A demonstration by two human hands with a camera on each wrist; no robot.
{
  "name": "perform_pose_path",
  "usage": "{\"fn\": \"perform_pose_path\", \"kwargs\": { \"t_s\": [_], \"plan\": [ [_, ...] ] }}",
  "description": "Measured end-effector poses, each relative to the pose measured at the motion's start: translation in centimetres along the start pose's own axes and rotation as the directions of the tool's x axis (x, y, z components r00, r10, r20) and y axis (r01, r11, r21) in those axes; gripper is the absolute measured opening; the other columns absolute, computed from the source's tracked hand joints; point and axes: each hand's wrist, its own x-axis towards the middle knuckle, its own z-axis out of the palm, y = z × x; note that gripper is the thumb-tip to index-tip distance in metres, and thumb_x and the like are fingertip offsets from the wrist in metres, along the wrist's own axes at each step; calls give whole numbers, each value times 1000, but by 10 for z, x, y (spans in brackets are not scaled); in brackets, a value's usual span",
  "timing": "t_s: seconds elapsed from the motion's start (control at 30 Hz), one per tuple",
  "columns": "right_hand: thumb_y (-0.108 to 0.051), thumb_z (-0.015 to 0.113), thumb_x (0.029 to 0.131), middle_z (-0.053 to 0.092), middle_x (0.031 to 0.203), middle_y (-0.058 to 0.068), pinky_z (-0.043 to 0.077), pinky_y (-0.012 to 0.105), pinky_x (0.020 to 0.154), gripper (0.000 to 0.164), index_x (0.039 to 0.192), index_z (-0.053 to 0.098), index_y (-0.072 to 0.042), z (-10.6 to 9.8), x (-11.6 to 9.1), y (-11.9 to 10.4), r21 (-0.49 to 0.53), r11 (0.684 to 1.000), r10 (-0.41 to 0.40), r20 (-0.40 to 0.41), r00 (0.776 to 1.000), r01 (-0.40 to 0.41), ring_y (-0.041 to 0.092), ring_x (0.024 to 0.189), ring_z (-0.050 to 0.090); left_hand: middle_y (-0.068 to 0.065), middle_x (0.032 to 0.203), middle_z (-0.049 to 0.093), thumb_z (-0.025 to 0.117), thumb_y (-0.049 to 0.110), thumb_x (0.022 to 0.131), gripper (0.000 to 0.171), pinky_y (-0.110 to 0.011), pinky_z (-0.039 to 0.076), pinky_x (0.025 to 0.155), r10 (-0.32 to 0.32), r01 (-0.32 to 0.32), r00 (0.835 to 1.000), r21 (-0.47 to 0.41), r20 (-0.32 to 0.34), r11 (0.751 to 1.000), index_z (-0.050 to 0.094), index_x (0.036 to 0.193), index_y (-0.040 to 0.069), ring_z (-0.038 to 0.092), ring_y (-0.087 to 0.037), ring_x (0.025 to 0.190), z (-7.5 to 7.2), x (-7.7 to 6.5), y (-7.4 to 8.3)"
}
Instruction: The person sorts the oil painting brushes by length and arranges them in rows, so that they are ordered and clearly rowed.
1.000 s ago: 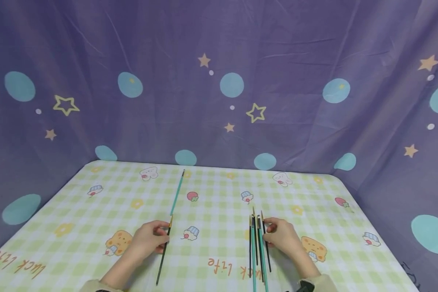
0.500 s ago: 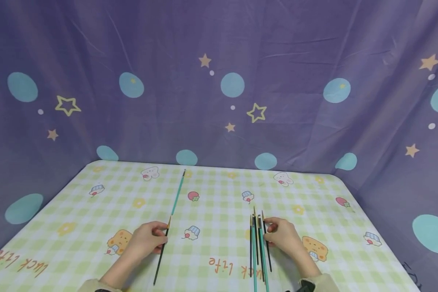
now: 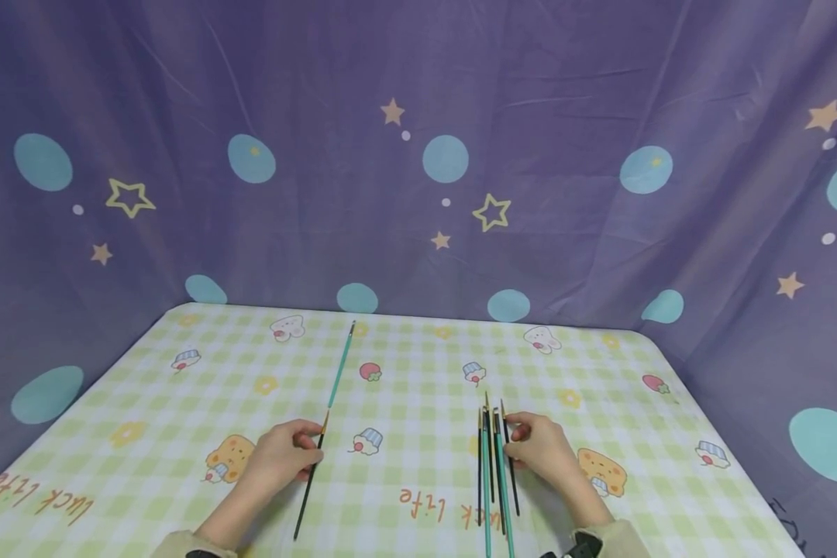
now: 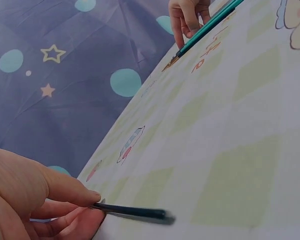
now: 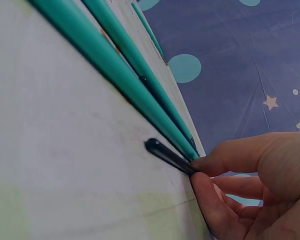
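My left hand point(image 3: 284, 453) pinches a black-handled paintbrush point(image 3: 305, 496) near its brass ferrule, bristles pointing away from me. Just beyond its tip lies a teal paintbrush point(image 3: 339, 370), so the two run almost in one line. In the left wrist view the black handle point(image 4: 140, 212) extends from between thumb and fingers, low over the cloth. On the right, my right hand point(image 3: 540, 447) pinches another black paintbrush point(image 3: 514, 490) at the right side of a loose bunch. That bunch holds several black brushes and two teal brushes point(image 3: 488, 496), side by side with bristles away from me.
A green-checked tablecloth point(image 3: 404, 411) with printed cupcakes, bears and lettering covers the table. Its far edge meets a purple curtain point(image 3: 363, 225) with stars and blue dots, which also hangs along both sides.
The black paintbrush in my left hand has shifted slightly left, its tip now right below the teal brush's end. My right hand and the bunch look the same.
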Motion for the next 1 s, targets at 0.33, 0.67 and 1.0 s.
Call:
{"fn": "perform_pose_path", "kwargs": {
  "t_s": [0.33,0.67,1.0],
  "plan": [
    [-1,69,70,53,77,3,50,23,48,47,117,58,0,0,0,0,2,1000,6,1,1000,-6,11,58,53,-4,79,58,67,5,74,37,-26,52,52,-6,6,1000,12,-8,1000,61,110,1,56,-12,58,0,1,-2],
    [-1,69,70,54,77,3,50,23,48,48,116,58,0,0,1,1,2,1000,7,-3,1000,-7,11,57,54,-4,76,59,66,7,76,33,-26,51,53,-9,9,1000,-12,-3,1000,61,108,1,55,-13,57,-1,2,1],
    [-1,69,70,54,76,3,50,23,48,48,117,58,0,-1,2,2,5,1000,3,1,1000,-3,11,55,54,-5,83,59,64,7,77,32,-26,51,55,47,-47,999,-18,-18,999,62,109,1,56,-13,61,-2,0,15]
  ]
}}
